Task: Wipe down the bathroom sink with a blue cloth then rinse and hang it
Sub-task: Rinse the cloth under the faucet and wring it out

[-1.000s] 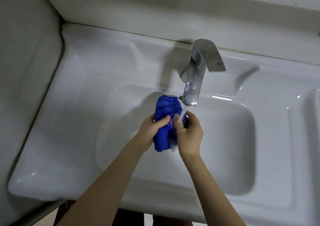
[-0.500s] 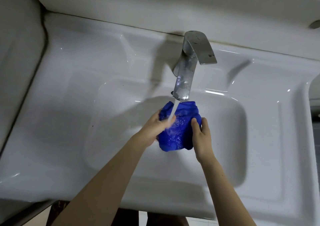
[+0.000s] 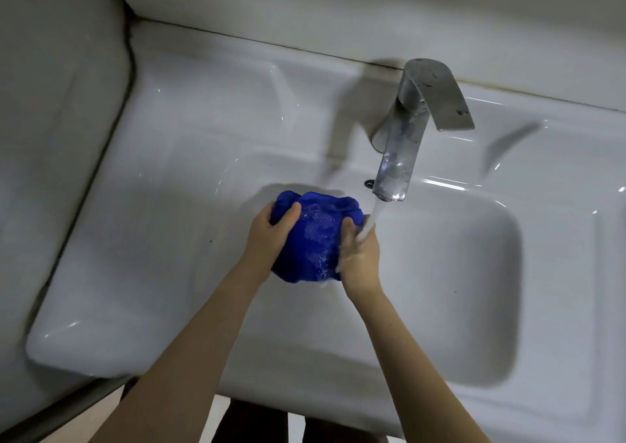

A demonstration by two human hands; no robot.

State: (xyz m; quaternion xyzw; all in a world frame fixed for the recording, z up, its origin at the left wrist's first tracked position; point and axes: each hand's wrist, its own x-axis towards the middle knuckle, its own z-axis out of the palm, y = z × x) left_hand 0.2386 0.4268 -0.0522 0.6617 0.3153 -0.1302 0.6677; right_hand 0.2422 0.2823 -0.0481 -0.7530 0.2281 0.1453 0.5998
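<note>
A wet, bunched blue cloth [image 3: 315,239] is held over the white sink basin [image 3: 450,290], just left of the running stream. My left hand [image 3: 267,236] grips its left side with the thumb hooked over the top. On the cloth's right side my right hand [image 3: 359,256] grips it with curled fingers. Water from the chrome faucet [image 3: 410,130] falls onto my right hand's thumb side and splashes on the cloth.
The sink's flat white deck [image 3: 210,110] spreads to the left and behind the basin. A grey tiled wall [image 3: 50,103] rises at the left and a ledge [image 3: 338,5] runs along the back. The sink's front rim [image 3: 305,398] is near my forearms.
The cloth and both hands have shifted left of the stream, so water now lands on my right hand instead of the cloth's middle. The view has swung, with the faucet further right.
</note>
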